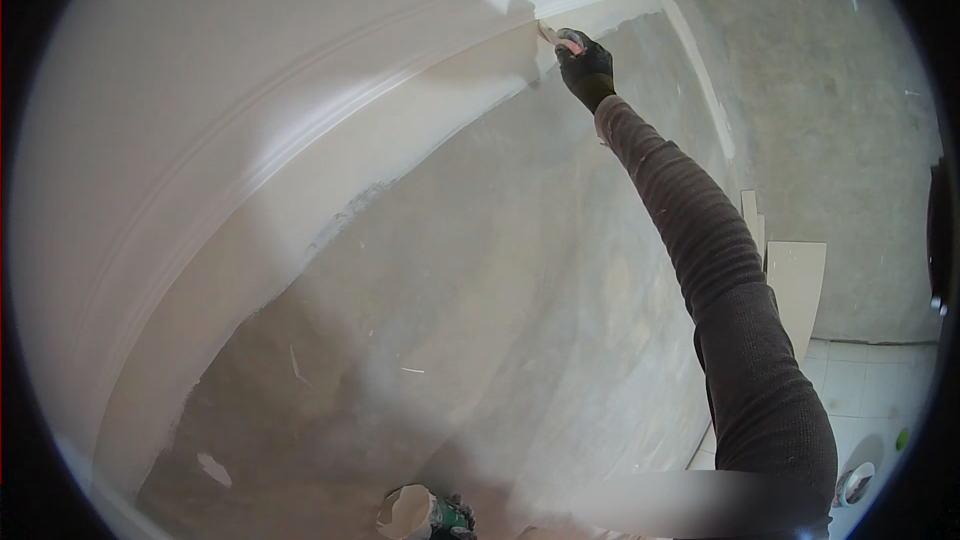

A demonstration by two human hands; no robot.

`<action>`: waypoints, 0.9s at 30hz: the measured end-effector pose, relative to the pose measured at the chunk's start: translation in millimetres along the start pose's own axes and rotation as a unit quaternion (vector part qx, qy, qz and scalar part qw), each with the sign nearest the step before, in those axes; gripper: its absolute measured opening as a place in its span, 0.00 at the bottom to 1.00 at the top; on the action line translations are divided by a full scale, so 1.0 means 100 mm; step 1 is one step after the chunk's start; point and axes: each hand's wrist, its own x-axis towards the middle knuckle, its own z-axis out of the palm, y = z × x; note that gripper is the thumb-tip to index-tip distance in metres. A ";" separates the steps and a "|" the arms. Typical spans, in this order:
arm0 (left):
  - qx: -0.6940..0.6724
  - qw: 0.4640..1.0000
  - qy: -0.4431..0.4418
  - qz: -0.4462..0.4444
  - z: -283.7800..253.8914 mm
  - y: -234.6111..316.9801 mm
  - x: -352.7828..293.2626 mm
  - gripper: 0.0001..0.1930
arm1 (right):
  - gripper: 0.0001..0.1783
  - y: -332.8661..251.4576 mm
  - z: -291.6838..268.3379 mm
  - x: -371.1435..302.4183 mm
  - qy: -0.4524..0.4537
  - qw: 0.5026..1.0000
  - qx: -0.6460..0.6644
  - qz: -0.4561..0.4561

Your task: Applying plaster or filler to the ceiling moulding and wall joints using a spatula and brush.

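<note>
My right hand [587,62], in a dark glove, is raised at the end of an outstretched arm. Its fingers are closed round the reddish handle of a small paintbrush [546,32]. The brush's pale tip touches the wall just below the white moulded cornice [370,90]. Low in the view, my left hand [458,518], also gloved, grips the side of a green and white paint tub [408,512] with cream-coloured contents or lining. Only part of that hand shows at the lower edge.
A cream band [290,200] runs along the top of the grey wall [480,270]. Pale boards [797,285] lean against the wall at right. On the tiled floor [850,380] stands a round container [856,483], near a small green object [901,438]. Something dark [938,235] is at the right rim.
</note>
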 end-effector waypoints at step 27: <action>0.112 0.990 0.015 0.080 -0.20 -0.02 -0.09 0.24 | 0.21 -0.23 -0.09 -0.10 -0.069 0.998 0.011 0.006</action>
